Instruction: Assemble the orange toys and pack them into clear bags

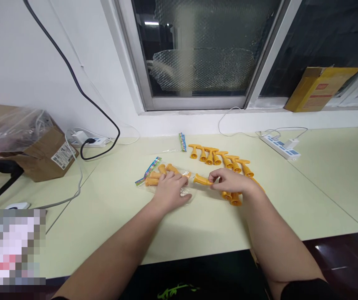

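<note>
My left hand (170, 189) is over a clear plastic bag (185, 192) with a printed blue-green header (151, 170), its fingers curved down onto the film and its thumb to the side. Several orange-yellow plastic pieces (154, 182) with flared ends lie inside the bag. My right hand (224, 180) pinches a similar T-shaped plastic piece (201, 180), its flared end pointing left to the bag's mouth. Behind it stretches a row of T-shaped yellow pieces (217, 158). More such pieces (235, 199) lie beneath and beside my right hand, partly hidden.
Another clear bag with a printed header (182, 142) lies flat near the wall. Power strips stand at the back right (281, 146) and back left (94, 142), with cables. A cardboard box (46, 152) is at left; a yellow carton (319, 89) leans against the window.
</note>
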### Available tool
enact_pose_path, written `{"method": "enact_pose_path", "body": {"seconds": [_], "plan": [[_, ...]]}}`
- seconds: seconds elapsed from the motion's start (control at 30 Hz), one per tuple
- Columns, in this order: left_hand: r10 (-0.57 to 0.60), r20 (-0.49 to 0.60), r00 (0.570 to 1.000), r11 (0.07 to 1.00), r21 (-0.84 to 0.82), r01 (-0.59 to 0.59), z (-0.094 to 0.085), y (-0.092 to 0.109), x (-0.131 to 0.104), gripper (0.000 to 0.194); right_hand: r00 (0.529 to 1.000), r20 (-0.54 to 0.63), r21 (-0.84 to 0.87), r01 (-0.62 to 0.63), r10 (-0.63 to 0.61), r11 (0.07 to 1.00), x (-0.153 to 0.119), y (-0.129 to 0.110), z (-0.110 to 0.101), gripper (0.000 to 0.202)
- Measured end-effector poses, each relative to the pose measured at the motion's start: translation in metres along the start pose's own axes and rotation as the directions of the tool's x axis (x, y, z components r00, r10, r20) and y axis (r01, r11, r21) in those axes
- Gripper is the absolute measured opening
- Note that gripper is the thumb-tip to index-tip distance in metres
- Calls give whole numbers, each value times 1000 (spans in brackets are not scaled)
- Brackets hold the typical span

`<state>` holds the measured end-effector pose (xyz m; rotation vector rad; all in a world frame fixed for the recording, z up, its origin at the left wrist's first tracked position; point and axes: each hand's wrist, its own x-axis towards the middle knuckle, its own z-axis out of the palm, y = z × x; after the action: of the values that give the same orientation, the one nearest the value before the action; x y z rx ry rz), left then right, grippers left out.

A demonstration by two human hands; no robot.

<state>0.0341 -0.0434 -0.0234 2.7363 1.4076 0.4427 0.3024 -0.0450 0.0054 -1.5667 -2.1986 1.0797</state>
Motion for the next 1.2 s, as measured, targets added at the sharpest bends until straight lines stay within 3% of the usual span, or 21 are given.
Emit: {"method": "enact_pose_path", "body": {"seconds": [0.2, 0.37, 0.63, 0.8, 0.93, 1.07, 1.2], "plan": [[-41, -21, 999, 999, 34, 42, 8, -2, 3, 22, 991, 59, -7, -117, 117, 993, 3, 3, 0, 14], [-119, -124, 985, 986, -129, 103, 6, -5, 5, 27, 996, 63, 16, -61, 60, 998, 2, -2, 2, 19], [11, -257, 966, 973, -220, -70, 4, -3, 5, 23, 997, -72, 200, -6, 21, 980, 21, -24, 38, 31], [-50, -333, 941, 960, -277, -47, 2, -5, 5, 21, 999, -40, 297, 28, -17, 954, 25, -31, 50, 33], [-34, -326, 945, 955, -290, -66, 2, -3, 3, 21, 996, -83, 371, 18, 14, 928, 24, -31, 49, 32], [62, -302, 951, 943, -295, -155, 3, -2, 3, 20, 995, -89, 608, 14, 51, 794, 31, -31, 55, 34], [64, -353, 934, 921, -339, -191, 3, -2, 2, 17, 999, 15, 891, 3, -37, 454, 38, -34, 68, 25]]}}
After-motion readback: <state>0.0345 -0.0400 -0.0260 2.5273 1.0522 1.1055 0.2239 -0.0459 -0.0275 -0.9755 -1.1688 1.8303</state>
